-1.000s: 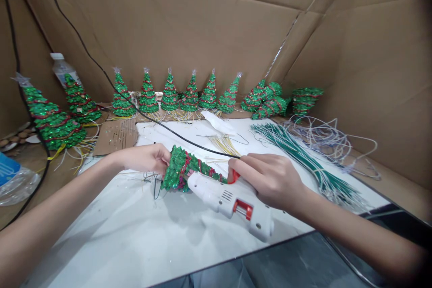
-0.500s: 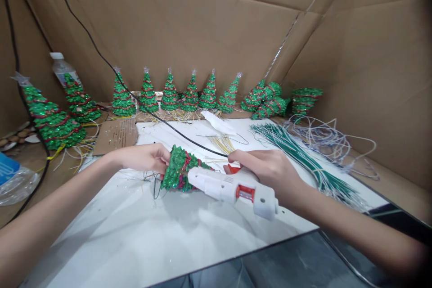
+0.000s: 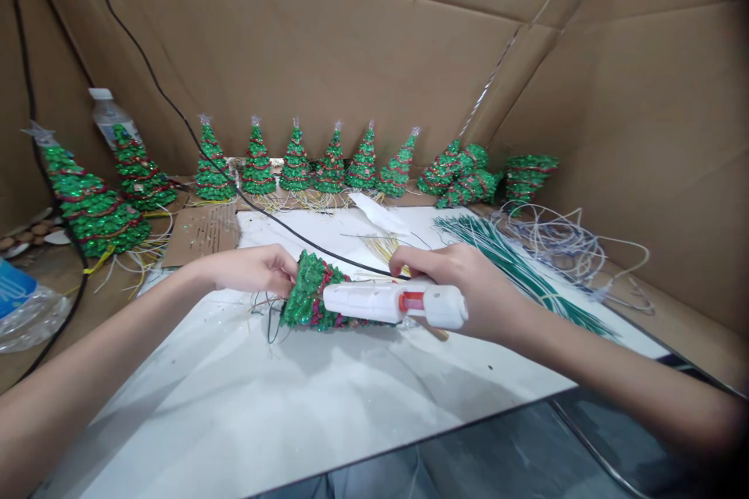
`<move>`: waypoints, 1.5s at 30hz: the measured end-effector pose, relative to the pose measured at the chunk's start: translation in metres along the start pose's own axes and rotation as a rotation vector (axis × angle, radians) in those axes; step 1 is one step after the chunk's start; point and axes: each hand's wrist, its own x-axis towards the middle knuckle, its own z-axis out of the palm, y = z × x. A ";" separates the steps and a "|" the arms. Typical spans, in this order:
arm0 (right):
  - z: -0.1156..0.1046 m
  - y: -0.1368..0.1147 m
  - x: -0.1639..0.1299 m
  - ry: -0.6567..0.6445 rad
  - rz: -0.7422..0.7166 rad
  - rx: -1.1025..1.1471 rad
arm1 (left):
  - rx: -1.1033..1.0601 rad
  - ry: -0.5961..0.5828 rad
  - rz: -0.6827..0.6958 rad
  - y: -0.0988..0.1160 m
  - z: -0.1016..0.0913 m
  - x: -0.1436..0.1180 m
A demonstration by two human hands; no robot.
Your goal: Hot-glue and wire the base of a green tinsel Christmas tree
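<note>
Left hand [image 3: 257,269] closed on the wide base end of a glittery green tree [image 3: 310,300], fingers curled round it; tree lying on its side just above the white board [image 3: 281,405], tip pointing right. Right hand [image 3: 462,284] wrapped tight round a white glue gun [image 3: 392,302], held level, nozzle end pointing left and lying across the front of the tree, hiding the tip. Black cord [image 3: 193,140] running from the gun's far side up and left across the cardboard wall [image 3: 328,54].

Behind, on the bench along the wall: a row of finished trees [image 3: 310,164] standing upright, two larger ones [image 3: 87,203] at far left, a few more toppled in a heap [image 3: 462,171] at right. Clear plastic bottle [image 3: 108,117] upright behind the left trees, contents not discernible. Bundle of green wires [image 3: 515,269] lying on the board at right, pale looped wires [image 3: 573,245] just beyond. Crumpled clear bag [image 3: 29,312] at left edge, something blue inside.
</note>
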 end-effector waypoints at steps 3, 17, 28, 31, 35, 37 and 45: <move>-0.002 -0.002 0.004 -0.036 0.022 -0.012 | 0.006 0.002 0.007 -0.001 0.000 0.000; -0.032 -0.027 0.019 -0.243 0.147 -0.104 | 0.033 0.001 0.005 0.001 0.001 -0.001; -0.030 -0.027 0.018 -0.245 0.156 -0.087 | 0.024 0.010 0.005 -0.002 0.001 0.000; -0.030 -0.025 0.016 -0.228 0.148 -0.088 | 0.011 0.008 0.010 -0.001 0.001 0.000; -0.030 -0.023 0.013 -0.211 0.135 -0.084 | 0.005 0.006 0.008 -0.001 0.001 0.000; -0.030 -0.022 0.013 -0.204 0.131 -0.091 | 0.003 0.010 0.002 -0.001 0.001 0.000; -0.030 -0.020 0.011 -0.192 0.114 -0.082 | -0.028 0.011 0.003 -0.004 0.002 0.001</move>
